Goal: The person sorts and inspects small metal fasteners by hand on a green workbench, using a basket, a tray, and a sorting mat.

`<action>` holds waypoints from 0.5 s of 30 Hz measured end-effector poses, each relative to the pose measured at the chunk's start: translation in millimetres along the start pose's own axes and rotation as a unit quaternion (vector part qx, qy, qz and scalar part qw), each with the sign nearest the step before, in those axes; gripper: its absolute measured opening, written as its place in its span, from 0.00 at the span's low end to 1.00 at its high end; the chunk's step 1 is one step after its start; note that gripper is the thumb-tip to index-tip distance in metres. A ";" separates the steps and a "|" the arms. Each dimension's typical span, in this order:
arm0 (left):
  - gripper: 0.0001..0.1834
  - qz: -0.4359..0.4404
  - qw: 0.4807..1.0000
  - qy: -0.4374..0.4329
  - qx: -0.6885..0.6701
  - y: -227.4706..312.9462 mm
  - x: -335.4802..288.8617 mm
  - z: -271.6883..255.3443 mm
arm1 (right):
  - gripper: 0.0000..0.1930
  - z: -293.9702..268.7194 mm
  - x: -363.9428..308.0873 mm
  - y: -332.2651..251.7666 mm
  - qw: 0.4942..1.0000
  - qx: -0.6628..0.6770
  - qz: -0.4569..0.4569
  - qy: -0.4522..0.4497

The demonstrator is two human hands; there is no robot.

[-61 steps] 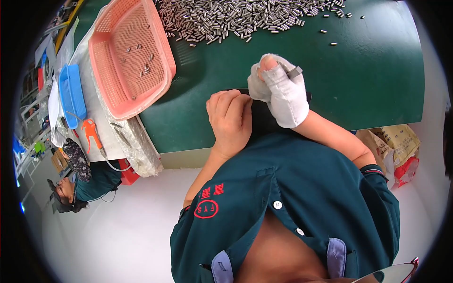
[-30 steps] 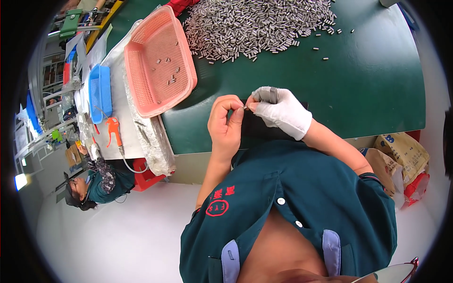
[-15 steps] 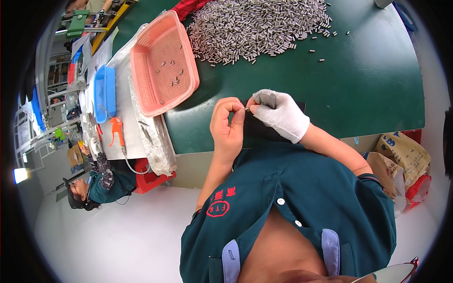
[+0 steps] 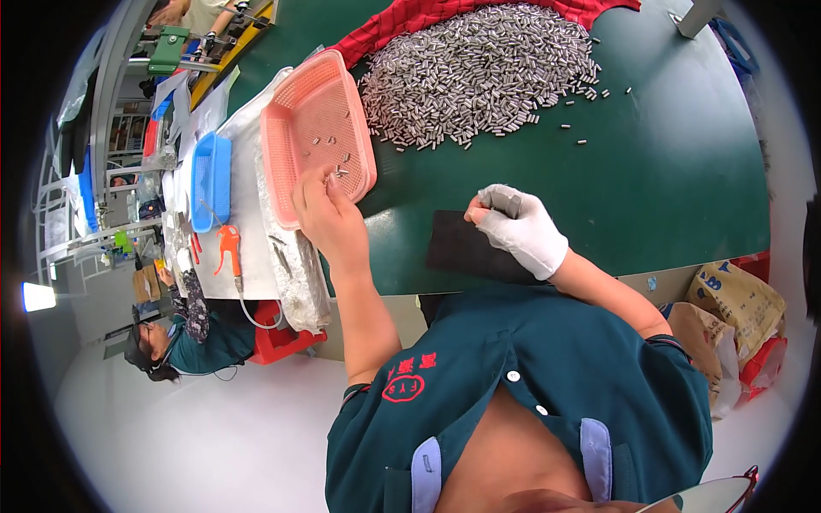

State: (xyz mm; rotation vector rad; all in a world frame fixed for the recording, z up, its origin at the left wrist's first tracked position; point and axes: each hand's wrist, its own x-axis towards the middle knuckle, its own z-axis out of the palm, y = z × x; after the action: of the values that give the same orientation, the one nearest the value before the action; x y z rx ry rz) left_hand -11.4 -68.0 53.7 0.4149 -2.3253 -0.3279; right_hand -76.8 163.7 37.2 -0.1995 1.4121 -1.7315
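My left hand [image 4: 332, 224] is bare and reaches over the near right side of the pink mesh basket [image 4: 278, 192]. Its thumb and fingers are drawn together, fingertips beside a few small metal pins [image 4: 342, 172] on the basket floor; whatever lies between them is hidden. My right hand [image 4: 520, 229] wears a white glove with bare fingertips and grey wrapping on a finger. It hovers above a black mat [image 4: 453, 244], thumb and forefinger closed in a pinch whose content is too small to make out. Beyond both hands lies a large heap of short metal pins [image 4: 479, 73].
Red cloth [image 4: 385, 30] lies behind the heap on the green table [image 4: 667, 171]. Left of the basket are a blue basket [image 4: 211, 184] and an orange air gun [image 4: 229, 248] with a hose. A co-worker [image 4: 205, 333] sits farther left. Bags [image 4: 735, 299] stand at right.
My left hand has left my right hand and moved left to the pink basket. The right hand stays over the mat, still pinched. The whole view has shifted slightly.
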 end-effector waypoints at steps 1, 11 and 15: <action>0.07 0.038 0.998 0.030 0.036 0.2 4.8 7.3 | 0.07 -2.0 1.2 0.9 1.000 -0.004 0.004 0.008; 0.05 0.047 0.985 -0.163 -0.029 23.6 -15.0 89.5 | 0.07 -8.7 4.6 3.4 1.000 0.022 0.004 0.019; 0.05 0.011 0.981 -0.194 -0.018 21.6 -15.9 99.5 | 0.07 -9.9 6.5 3.4 1.000 0.022 0.013 0.018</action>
State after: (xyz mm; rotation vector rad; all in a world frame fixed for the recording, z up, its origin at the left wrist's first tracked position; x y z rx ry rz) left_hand -75.7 -31.0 -17.8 0.3287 -2.6969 -0.4752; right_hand -85.0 166.3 28.4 -0.1257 1.3951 -1.7511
